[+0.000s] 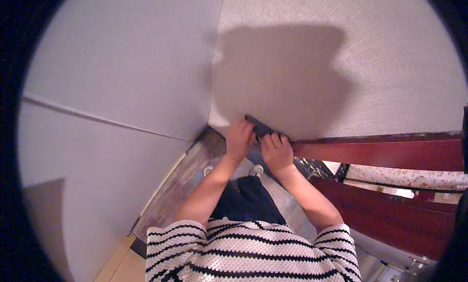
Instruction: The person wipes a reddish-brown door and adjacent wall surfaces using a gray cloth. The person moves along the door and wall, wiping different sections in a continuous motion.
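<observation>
Both my hands are in front of a light textured wall [384, 81], close to the corner of the room. Between them runs a narrow dark grey item [261, 128], slanting down to the right; whether it is folded cloth or something stiffer is unclear. The fingers of my left hand [238, 139] pinch it near its upper left end. My right hand [276, 152] curls its fingertips over the lower right end, beside the end of a dark red board [380, 154]. My fingers cover part of the item.
A grey wall [109, 63] with a raised seam rises on the left. Below the red board are a floral-patterned cloth [409, 176] and a wide dark red panel [387, 205]. My shoes [257, 170] stand on a wood-look floor [164, 201]. A large shadow falls on the wall ahead.
</observation>
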`<state>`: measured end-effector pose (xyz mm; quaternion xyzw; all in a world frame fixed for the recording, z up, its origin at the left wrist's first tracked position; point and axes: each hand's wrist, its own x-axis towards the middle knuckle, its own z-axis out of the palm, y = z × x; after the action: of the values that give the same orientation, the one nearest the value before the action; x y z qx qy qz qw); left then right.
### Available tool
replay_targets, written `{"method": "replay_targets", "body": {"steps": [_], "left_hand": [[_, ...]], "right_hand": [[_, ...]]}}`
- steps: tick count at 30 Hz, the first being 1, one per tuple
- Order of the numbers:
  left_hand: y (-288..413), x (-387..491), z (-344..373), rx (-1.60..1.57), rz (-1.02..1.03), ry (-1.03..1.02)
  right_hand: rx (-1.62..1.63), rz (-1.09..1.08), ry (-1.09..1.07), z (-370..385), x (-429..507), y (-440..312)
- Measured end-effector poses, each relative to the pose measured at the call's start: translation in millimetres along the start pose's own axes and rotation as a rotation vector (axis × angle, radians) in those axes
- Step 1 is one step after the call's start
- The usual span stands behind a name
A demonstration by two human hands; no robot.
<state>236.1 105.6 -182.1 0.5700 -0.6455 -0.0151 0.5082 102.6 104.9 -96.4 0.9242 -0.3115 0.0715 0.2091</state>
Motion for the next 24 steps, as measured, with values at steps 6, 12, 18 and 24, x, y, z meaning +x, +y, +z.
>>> {"method": "replay_targets", "body": {"steps": [6,12,18,24], "left_hand": [[-14.6,-45.9,-4.3,-0.049,-0.182,-0.232],[-14.5,-40.5,-88.2,-1.387,-1.089,-0.206],[28.4,-17.6,-193.8,-1.112,-0.884,-0.112],[70.6,-0.6,-251.2,-0.882,-0.688,0.083]], "right_hand": [[0.234,0.087,-0.075,23.6,-21.3,-20.7],[0.822,0.304,0.244,-20.6,-14.1,-36.1],[1.422,0.296,0.313,-54.4,14.2,-63.5],[2.000,0.457,-0.127,-68.9,50.2,-83.1]]}}
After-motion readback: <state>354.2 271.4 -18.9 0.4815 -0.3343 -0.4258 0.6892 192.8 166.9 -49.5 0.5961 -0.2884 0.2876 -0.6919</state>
